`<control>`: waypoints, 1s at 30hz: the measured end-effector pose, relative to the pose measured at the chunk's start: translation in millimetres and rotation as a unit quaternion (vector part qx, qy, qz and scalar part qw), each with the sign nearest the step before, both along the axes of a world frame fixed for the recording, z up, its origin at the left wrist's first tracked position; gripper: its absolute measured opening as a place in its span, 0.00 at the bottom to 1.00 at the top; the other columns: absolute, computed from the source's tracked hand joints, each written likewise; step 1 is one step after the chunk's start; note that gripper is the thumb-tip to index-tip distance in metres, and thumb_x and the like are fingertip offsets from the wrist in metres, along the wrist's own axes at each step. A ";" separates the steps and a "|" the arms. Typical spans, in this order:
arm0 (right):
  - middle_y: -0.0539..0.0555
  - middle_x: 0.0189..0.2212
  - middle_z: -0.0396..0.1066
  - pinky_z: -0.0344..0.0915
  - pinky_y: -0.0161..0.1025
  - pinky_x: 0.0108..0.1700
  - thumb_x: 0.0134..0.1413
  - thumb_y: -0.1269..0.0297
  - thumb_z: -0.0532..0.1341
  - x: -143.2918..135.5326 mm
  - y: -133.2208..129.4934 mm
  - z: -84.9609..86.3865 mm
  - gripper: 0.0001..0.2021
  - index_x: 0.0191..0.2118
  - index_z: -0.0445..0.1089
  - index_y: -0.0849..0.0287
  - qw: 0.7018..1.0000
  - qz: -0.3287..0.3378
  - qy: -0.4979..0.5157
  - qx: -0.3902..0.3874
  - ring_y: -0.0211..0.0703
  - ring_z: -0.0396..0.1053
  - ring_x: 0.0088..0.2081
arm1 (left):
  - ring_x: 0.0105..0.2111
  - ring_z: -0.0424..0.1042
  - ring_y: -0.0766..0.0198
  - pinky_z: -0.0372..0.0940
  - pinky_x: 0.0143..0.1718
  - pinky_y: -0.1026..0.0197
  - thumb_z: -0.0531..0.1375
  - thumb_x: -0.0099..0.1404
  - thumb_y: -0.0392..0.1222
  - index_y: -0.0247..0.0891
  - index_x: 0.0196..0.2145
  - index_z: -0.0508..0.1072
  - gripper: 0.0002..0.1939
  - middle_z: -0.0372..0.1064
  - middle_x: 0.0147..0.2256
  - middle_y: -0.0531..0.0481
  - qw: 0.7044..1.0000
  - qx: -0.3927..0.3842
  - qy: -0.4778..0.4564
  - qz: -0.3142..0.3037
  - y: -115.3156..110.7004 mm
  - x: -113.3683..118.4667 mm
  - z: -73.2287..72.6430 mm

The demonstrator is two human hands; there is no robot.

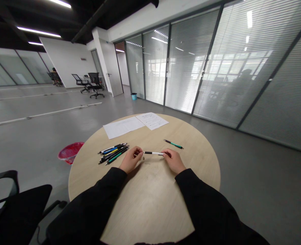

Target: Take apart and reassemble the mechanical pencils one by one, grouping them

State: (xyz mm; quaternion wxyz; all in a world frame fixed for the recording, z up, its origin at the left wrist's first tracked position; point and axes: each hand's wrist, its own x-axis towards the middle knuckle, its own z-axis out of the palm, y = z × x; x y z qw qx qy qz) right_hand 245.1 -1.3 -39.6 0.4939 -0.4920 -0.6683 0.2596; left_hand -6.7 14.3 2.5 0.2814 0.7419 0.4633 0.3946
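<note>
A white pen (156,153) with a black grip lies level between my two hands, just above the table. My right hand (174,160) pinches its white end. At the black end, the curled fingers of my left hand (132,160) are closed on the tip. Below the pen is a tiny dark piece (143,158), and a small, thin, spring-like coil (147,163) rests on the wood. Left of my left hand lies a pile of several pens (114,153) in black, blue, yellow and green. A green and black pen (173,144) lies alone beyond my right hand.
Two printed sheets (124,127) lie at the far side of the round wooden table (196,146). A red-lined bin (70,152) stands on the floor to the left, near a black chair (20,204). Glass partitions with blinds (186,64) run along the right.
</note>
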 end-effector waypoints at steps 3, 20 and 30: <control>0.53 0.32 0.76 0.64 0.38 0.38 0.56 0.64 0.57 -0.2 0.0 -0.1 0.10 0.37 0.76 0.57 1.000 0.000 0.001 0.000 0.43 0.69 0.33 | 0.28 0.66 0.64 0.62 0.30 0.62 0.58 0.64 0.49 0.39 0.32 0.70 0.11 0.69 0.28 0.51 1.000 0.003 -0.001 0.002 -0.1 0.1 0.6; 0.53 0.32 0.76 0.63 0.38 0.37 0.55 0.65 0.58 -0.3 0.6 -2.0 0.10 0.38 0.77 0.58 1.000 0.012 -0.018 -0.007 0.43 0.69 0.32 | 0.27 0.65 0.65 0.61 0.29 0.63 0.57 0.65 0.48 0.38 0.30 0.70 0.12 0.68 0.27 0.51 1.000 0.005 0.005 -0.018 -1.5 1.3 3.6; 0.52 0.28 0.75 0.63 0.36 0.34 0.56 0.64 0.58 0.1 0.1 -2.7 0.10 0.35 0.77 0.58 0.999 0.015 -0.025 -0.017 0.42 0.69 0.30 | 0.27 0.66 0.64 0.62 0.30 0.63 0.58 0.65 0.51 0.38 0.31 0.70 0.13 0.68 0.28 0.51 1.000 -0.005 -0.007 -0.022 -2.5 2.1 3.7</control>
